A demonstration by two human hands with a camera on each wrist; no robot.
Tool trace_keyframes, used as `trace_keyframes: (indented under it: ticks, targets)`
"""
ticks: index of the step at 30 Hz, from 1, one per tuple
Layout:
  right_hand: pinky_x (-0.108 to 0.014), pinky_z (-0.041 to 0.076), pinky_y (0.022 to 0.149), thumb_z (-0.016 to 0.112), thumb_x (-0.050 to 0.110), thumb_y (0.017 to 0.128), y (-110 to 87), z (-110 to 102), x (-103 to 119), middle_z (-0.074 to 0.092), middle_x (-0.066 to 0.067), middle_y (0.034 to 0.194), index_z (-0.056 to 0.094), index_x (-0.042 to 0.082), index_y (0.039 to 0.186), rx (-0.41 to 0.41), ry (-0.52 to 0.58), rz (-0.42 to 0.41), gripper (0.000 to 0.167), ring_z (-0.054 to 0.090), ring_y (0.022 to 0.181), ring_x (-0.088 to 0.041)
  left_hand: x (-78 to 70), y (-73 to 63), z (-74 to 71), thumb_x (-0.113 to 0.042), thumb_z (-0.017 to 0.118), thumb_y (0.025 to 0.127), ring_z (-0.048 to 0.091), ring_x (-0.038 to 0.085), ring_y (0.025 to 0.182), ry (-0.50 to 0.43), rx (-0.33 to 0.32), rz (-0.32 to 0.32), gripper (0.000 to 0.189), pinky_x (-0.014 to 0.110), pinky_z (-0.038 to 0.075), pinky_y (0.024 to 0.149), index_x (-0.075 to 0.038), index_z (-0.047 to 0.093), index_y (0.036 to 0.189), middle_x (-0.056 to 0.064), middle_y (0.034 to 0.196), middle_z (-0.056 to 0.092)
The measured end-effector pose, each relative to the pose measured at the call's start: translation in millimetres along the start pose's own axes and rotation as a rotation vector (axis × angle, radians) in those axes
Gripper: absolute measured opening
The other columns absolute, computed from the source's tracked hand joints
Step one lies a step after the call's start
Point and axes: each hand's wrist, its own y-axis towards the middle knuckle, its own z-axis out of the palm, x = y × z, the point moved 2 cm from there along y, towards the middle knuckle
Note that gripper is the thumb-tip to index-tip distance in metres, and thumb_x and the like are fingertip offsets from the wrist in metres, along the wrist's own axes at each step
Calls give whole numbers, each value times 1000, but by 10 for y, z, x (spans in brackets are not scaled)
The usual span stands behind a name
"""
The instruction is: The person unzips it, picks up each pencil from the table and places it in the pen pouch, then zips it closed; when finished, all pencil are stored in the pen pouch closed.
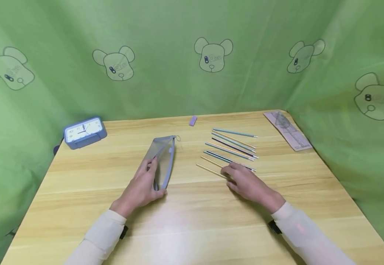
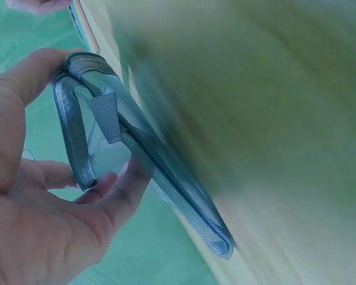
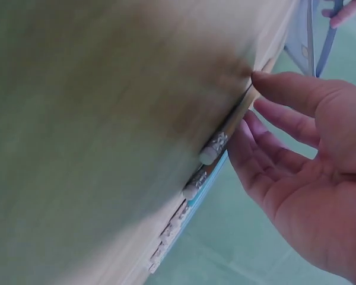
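Note:
My left hand [image 1: 141,188] grips a grey-blue mesh zip pouch [image 1: 166,167], thumb on one edge of its mouth and fingers on the other. In the left wrist view the mouth of the pouch [image 2: 136,133] gapes between thumb and fingers. My right hand [image 1: 247,184] is low over the table at the nearest yellow pencil [image 1: 208,170], its thumb and fingertips around the shaft. The right wrist view shows the silver ferrule and pale eraser end of this pencil [image 3: 215,148]. A second yellow pencil [image 1: 210,161] lies just beyond, partly under the fingers.
Several blue, dark and yellow pencils [image 1: 233,132] lie in a loose row beyond my right hand. A purple eraser [image 1: 192,120] is near the back edge. A blue clock [image 1: 85,132] stands at the back left; a pink ruler set [image 1: 288,130] lies at the back right. Green curtains [image 1: 165,92] surround the table.

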Motion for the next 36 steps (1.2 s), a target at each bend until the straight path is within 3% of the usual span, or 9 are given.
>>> trace_keyframes:
  ticks: [9, 14, 18, 21, 30, 36]
  targets:
    - [-35, 64, 79, 76, -10, 89, 36, 54, 77, 71, -8, 101, 74, 3, 116, -37, -30, -19, 29, 69, 91, -20, 5, -6, -42, -26, 97, 77, 51, 41, 141, -1, -3, 5, 122, 50, 48, 122, 7, 23, 167, 29, 169, 30]
    - [-34, 63, 78, 78, -9, 87, 52, 69, 115, 71, -8, 102, 75, 1, 119, -46, -27, -1, 34, 66, 89, -17, 16, -6, -73, -27, 98, 76, 50, 41, 142, 19, -24, 19, 121, 51, 46, 124, 9, 26, 166, 30, 168, 33]
    - [-28, 55, 71, 76, -9, 86, 79, 87, 143, 68, -4, 95, 75, 2, 115, -47, 12, 12, 31, 57, 84, -13, 24, -1, -91, -26, 99, 75, 50, 41, 142, 25, -34, 28, 121, 52, 46, 125, 9, 27, 165, 31, 167, 35]
    - [-24, 49, 67, 74, -11, 85, 95, 102, 164, 65, -2, 88, 74, 2, 114, -23, 88, 41, 33, 53, 80, -12, 30, 7, -99, -26, 99, 75, 50, 41, 141, 21, -31, 30, 122, 52, 45, 125, 10, 26, 166, 31, 167, 34]
    - [-20, 54, 71, 74, -10, 81, 114, 146, 255, 68, -2, 93, 72, 0, 125, 95, 353, 226, 45, 59, 82, -13, 22, 12, -96, -23, 97, 76, 52, 38, 137, -35, -13, 5, 123, 51, 49, 122, 7, 21, 168, 27, 170, 30]
    - [-18, 55, 70, 73, -13, 85, 108, 184, 305, 69, -11, 100, 70, -3, 128, 119, 595, 340, 45, 60, 87, -17, 17, -7, -58, -23, 96, 78, 51, 37, 138, -69, 1, -14, 122, 49, 51, 121, 6, 19, 168, 25, 170, 29]
